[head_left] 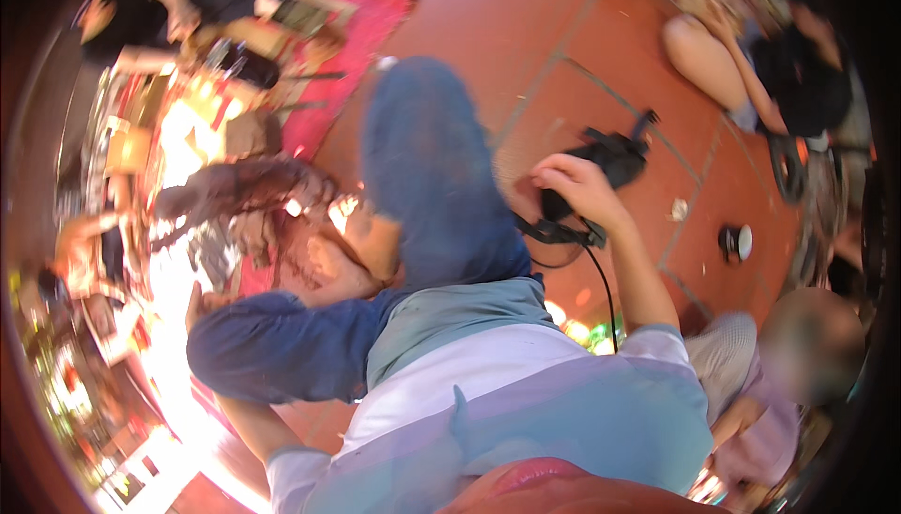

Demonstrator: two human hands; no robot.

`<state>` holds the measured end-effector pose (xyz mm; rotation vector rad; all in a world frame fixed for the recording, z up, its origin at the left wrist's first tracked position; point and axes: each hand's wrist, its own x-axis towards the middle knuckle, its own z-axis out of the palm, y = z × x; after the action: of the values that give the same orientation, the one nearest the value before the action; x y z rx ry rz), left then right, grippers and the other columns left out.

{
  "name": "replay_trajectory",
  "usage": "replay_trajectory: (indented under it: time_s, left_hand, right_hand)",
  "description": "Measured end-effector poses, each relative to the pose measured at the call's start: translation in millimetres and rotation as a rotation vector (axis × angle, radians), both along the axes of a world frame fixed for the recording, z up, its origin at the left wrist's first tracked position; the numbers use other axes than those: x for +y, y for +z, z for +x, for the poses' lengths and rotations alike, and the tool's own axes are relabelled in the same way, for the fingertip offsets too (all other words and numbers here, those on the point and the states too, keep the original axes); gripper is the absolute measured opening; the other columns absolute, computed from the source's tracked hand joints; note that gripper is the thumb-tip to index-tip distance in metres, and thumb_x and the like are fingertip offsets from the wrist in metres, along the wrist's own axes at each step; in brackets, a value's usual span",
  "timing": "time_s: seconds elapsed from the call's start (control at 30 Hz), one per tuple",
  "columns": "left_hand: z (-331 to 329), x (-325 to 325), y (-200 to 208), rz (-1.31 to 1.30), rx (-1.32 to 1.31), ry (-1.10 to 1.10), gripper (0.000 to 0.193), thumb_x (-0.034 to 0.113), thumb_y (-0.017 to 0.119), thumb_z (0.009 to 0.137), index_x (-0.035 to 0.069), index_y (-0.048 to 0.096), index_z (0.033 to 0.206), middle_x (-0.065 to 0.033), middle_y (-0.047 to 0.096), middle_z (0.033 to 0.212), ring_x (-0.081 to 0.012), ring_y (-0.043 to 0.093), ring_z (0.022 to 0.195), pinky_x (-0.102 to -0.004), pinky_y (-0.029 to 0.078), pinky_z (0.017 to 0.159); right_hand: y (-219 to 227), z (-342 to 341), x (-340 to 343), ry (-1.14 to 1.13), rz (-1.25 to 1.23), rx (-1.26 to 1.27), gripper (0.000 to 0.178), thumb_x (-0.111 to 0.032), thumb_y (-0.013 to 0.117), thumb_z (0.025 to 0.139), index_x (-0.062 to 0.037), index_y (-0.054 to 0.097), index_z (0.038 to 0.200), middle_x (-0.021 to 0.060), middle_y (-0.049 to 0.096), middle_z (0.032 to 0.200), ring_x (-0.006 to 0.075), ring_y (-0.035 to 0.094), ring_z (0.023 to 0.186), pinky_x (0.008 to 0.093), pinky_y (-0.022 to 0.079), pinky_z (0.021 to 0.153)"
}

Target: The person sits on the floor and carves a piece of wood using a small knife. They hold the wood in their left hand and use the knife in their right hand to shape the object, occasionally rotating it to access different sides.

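Note:
I sit on a red tiled floor (488, 16) with my legs in blue jeans (422, 176) bent in front of me. My right hand (580, 190) is closed around a black device (615, 159) held just right of my raised knee; a black strap and a thin cable (605, 289) hang from it toward my striped shirt. My left hand (197, 303) rests low beside my left knee, mostly hidden behind the leg. The picture is blurred, so its fingers do not show clearly.
A small round black and white object (737, 242) and a white scrap (678, 209) lie on the tiles at right. Other people sit at the top right (751, 63), top left (141, 16) and close at my lower right (807, 345). A red mat (357, 35) and cluttered goods lie left.

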<state>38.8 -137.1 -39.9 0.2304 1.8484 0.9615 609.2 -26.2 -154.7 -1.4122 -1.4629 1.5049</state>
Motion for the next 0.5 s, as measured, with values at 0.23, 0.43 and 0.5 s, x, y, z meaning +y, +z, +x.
replay_trajectory:
  time_s: [0.23, 0.43, 0.5]
  left_hand:
    - [13, -11, 3, 0.104, -0.041, 0.351, 0.045, 0.041, 0.058, 0.088, 0.003, 0.054, 0.066, -0.0179, 0.062, 0.068, -0.0269, 0.062, 0.062, -0.0356, 0.052, 0.062]
    - [2, -24, -17, 0.322, -0.149, 0.295, 0.038, 0.039, 0.056, 0.089, 0.002, 0.058, 0.096, -0.0196, 0.064, 0.091, -0.0267, 0.063, 0.084, -0.0383, 0.052, 0.076]
    - [16, -29, -21, 0.371, -0.211, 0.247, 0.048, 0.039, 0.053, 0.091, 0.0, 0.052, 0.119, -0.0218, 0.059, 0.111, -0.0266, 0.059, 0.101, -0.04, 0.05, 0.086]
  right_hand:
    - [33, -42, 89, -0.017, 0.147, 0.134, 0.017, -0.01, 0.051, 0.094, 0.0021, 0.061, 0.1, 0.0044, 0.063, 0.091, 0.011, 0.061, 0.086, 0.0233, 0.049, 0.079]
    - [20, -171, 186, 0.318, 0.214, 0.18, 0.018, -0.01, 0.051, 0.093, 0.0015, 0.063, 0.1, 0.0045, 0.065, 0.088, 0.0106, 0.062, 0.085, 0.024, 0.049, 0.077]
    - [4, -215, 203, 0.445, 0.184, 0.117, 0.018, -0.012, 0.053, 0.091, -0.001, 0.064, 0.1, 0.0049, 0.066, 0.086, 0.0104, 0.062, 0.084, 0.0253, 0.049, 0.076]
